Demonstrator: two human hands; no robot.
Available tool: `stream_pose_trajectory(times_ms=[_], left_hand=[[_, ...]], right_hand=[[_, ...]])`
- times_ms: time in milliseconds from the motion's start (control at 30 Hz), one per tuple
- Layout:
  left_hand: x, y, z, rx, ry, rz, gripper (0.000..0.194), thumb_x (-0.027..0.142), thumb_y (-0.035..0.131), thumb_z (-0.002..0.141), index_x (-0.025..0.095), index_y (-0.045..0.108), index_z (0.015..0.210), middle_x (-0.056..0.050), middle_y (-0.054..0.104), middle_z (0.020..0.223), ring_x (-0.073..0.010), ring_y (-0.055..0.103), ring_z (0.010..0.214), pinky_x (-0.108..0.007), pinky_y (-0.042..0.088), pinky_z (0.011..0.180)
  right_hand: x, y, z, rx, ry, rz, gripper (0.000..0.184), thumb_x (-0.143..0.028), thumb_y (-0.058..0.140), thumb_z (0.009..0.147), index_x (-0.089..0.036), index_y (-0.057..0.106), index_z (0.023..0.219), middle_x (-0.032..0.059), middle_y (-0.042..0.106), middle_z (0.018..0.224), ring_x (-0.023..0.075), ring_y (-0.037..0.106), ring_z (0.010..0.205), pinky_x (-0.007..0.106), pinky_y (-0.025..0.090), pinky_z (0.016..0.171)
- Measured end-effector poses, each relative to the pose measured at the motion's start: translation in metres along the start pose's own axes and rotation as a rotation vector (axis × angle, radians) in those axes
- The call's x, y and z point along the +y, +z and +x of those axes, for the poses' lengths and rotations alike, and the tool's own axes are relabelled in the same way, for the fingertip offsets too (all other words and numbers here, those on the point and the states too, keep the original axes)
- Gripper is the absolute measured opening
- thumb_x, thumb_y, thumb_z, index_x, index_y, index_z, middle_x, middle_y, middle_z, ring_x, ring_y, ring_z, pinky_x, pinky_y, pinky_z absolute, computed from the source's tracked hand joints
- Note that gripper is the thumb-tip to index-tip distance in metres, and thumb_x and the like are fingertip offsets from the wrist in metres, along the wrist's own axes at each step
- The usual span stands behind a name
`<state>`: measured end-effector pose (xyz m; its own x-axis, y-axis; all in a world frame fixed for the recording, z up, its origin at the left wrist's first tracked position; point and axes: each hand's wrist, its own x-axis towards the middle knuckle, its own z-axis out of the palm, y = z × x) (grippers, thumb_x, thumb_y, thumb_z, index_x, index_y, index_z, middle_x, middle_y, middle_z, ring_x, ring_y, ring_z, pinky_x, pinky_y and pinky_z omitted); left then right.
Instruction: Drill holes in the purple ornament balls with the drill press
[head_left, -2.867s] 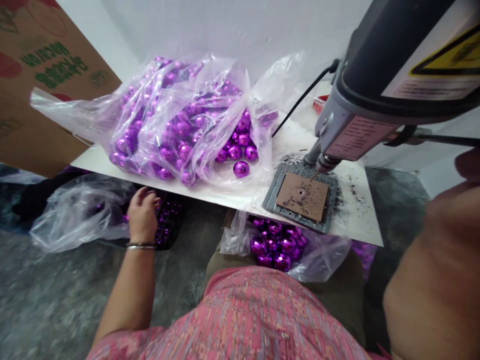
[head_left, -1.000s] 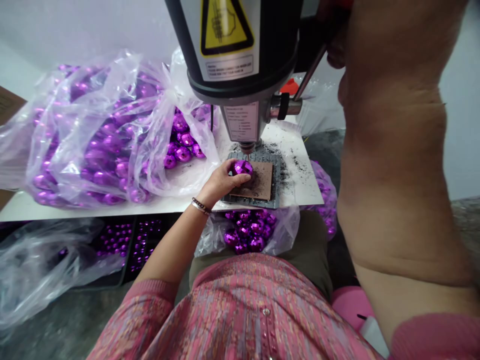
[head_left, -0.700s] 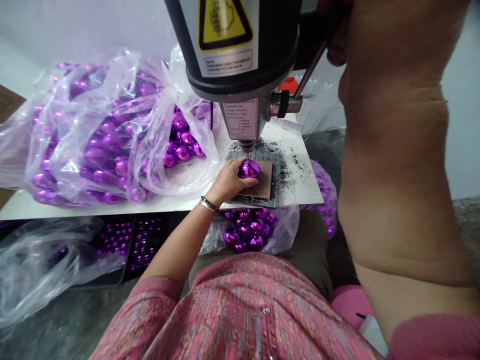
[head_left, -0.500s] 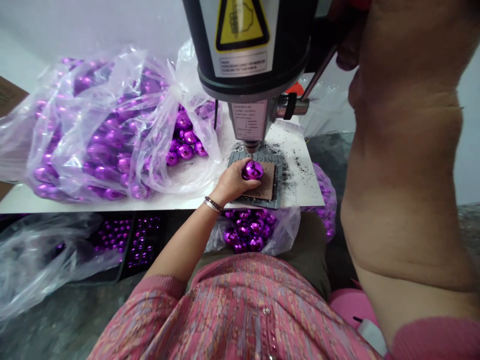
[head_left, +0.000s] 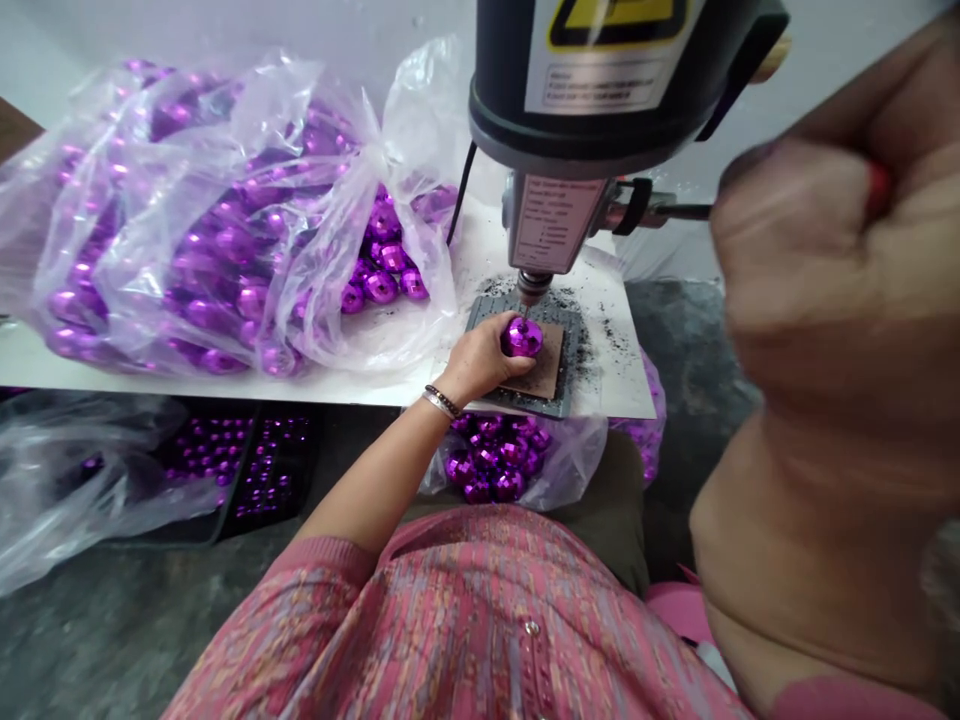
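My left hand (head_left: 480, 357) is closed around a shiny purple faceted ball (head_left: 523, 338), with thumb and fingers on its sides. The ball rests over a brown board (head_left: 544, 372) on the grey base plate (head_left: 574, 345) of a drill press (head_left: 559, 225). Directly over the ball is the chuck (head_left: 534, 287), its thin bit reaching the ball's top. Close to the camera at right, my right hand (head_left: 817, 260) is wrapped round the end of the press's feed lever (head_left: 686, 212). A bit of red shows between its slightly blurred fingers.
A big clear plastic bag (head_left: 202, 230) of purple balls covers the left of the white tabletop (head_left: 360, 388). Dark shavings surround the base plate. Below the table edge sit another bag of balls (head_left: 495, 460) and black trays (head_left: 247, 470) with small purple pieces.
My right hand has come down and forward into view with the lever, which now lies nearly level instead of slanting upward. The view has shifted left. My left hand still holds the ball under the bit.
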<state>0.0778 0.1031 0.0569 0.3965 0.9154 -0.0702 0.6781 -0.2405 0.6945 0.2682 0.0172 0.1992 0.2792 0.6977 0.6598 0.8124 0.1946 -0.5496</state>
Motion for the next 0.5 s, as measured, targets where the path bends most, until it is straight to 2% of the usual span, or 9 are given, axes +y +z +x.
stream_pose_trajectory(times_ms=[67,167,233,367,500], left_hand=[[-0.001,0.001,0.0,0.008,0.003,0.001,0.067,0.025,0.086,0.079,0.019,0.068,0.143,-0.007,0.079,0.133,-0.0291,0.074,0.119,-0.039,0.057,0.107],[-0.001,0.002,0.0,0.01,0.013,0.011,0.065,0.025,0.085,0.08,0.019,0.069,0.142,-0.008,0.079,0.132,-0.0298,0.074,0.119,-0.039,0.057,0.107],[0.0,0.002,0.0,0.017,0.017,0.028,0.064,0.025,0.086,0.08,0.019,0.07,0.141,-0.008,0.078,0.133,-0.0302,0.073,0.121,-0.038,0.056,0.108],[0.001,0.002,-0.002,0.024,0.006,0.048,0.064,0.026,0.086,0.08,0.022,0.069,0.143,-0.007,0.077,0.137,-0.0303,0.071,0.129,-0.037,0.054,0.113],[0.0,0.003,-0.002,0.016,-0.003,0.016,0.066,0.026,0.085,0.081,0.023,0.068,0.145,-0.005,0.077,0.137,-0.0289,0.07,0.131,-0.036,0.053,0.115]], right_hand=[[-0.005,0.002,-0.014,-0.047,-0.071,-0.088,0.031,-0.036,0.048,0.102,-0.01,0.065,0.106,0.0006,0.059,0.094,-0.0067,0.04,0.082,0.011,0.038,0.085],[-0.003,0.009,-0.03,0.013,-0.209,-0.109,0.028,-0.032,0.046,0.102,-0.008,0.06,0.098,0.0012,0.055,0.09,-0.0068,0.04,0.081,0.008,0.036,0.077],[0.002,0.014,-0.037,0.063,-0.262,-0.1,0.027,-0.03,0.044,0.103,-0.008,0.058,0.097,0.0008,0.052,0.089,-0.008,0.041,0.082,0.007,0.034,0.077],[0.01,0.023,-0.043,0.123,-0.311,-0.104,0.023,-0.025,0.04,0.104,-0.008,0.055,0.098,0.0003,0.049,0.088,-0.0095,0.043,0.083,0.006,0.033,0.079],[0.016,0.029,-0.044,0.185,-0.408,-0.111,0.019,-0.019,0.041,0.101,-0.007,0.055,0.094,0.0006,0.049,0.085,-0.0077,0.042,0.077,0.011,0.031,0.073]])
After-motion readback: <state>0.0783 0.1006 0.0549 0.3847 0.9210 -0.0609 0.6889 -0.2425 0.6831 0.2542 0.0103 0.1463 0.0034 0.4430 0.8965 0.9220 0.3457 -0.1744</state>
